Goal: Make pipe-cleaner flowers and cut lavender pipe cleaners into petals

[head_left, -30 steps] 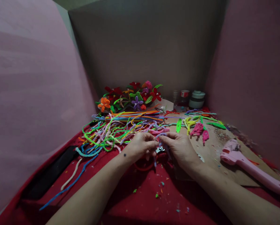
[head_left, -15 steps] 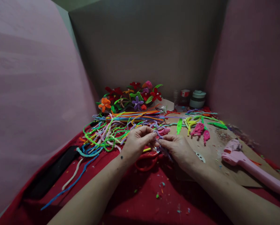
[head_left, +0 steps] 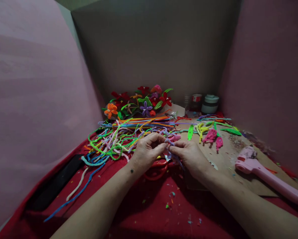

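Both hands meet at the centre of the head view, pinching a fuzzy purple pipe cleaner piece point(head_left: 170, 143). My left hand point(head_left: 150, 148) grips it from the left with thumb and fingers. From the right, my right hand point(head_left: 188, 153) holds the same piece, and part of it hangs below the fingers. Red-handled scissors point(head_left: 155, 174) lie on the red cloth point(head_left: 149, 212) just beneath my hands. Behind my left hand spreads a tangle of many-coloured pipe cleaners point(head_left: 114, 142).
Pipe cleaner flowers point(head_left: 146, 109) stand at the back, near a lidded jar point(head_left: 210, 104). On the cardboard point(head_left: 223, 166) at the right are pink petal pieces point(head_left: 210, 136), green leaves and a pink glue gun point(head_left: 265, 176). A black strip point(head_left: 56, 182) lies at left.
Both hands have shifted slightly, their fingertips changing position around the purple piece. The view has moved a little.
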`<state>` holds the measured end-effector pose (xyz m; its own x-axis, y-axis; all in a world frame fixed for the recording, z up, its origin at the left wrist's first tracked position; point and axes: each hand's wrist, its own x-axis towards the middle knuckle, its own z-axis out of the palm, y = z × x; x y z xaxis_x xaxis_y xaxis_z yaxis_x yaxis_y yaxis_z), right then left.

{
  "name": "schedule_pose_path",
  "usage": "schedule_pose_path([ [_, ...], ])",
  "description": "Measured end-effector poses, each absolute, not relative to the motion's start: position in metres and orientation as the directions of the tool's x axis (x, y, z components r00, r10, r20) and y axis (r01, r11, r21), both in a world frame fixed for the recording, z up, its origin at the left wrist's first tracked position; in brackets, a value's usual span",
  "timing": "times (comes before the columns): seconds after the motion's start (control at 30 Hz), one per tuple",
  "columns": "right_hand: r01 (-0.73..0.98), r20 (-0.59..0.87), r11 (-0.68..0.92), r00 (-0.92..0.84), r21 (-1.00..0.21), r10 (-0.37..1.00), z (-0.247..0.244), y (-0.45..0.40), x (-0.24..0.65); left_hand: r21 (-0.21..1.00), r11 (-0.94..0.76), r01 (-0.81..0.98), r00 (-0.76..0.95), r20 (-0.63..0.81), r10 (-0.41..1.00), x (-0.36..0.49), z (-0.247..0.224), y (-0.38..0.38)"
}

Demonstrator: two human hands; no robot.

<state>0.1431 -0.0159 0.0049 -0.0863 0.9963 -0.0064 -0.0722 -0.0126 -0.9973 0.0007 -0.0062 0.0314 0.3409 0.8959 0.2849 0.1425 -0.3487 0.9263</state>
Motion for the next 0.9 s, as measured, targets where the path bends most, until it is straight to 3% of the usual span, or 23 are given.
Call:
schedule_pose_path([
  [0.3,-0.064,-0.038,-0.04,-0.045,-0.997,0.998,0.004,-0.015,0.143,0.937,-0.315,0.15,0.381,0.239,0.893,0.001,0.029,-0.002],
  [0.5,-0.023,-0.016,-0.017,-0.048,-1.0,0.999,0.004,-0.015,0.143,0.79,-0.498,0.357,0.369,0.37,0.853,-0.003,0.023,0.0],
  [0.67,-0.033,-0.048,-0.05,-0.043,-0.998,0.998,0.003,-0.014,0.143,0.706,-0.583,0.402,0.426,0.42,0.802,-0.004,0.02,0.0],
  [0.9,0.025,-0.003,-0.002,-0.041,-1.0,0.999,0.008,-0.016,0.144,0.69,-0.573,0.443,0.355,0.452,0.818,-0.005,0.021,0.002],
])
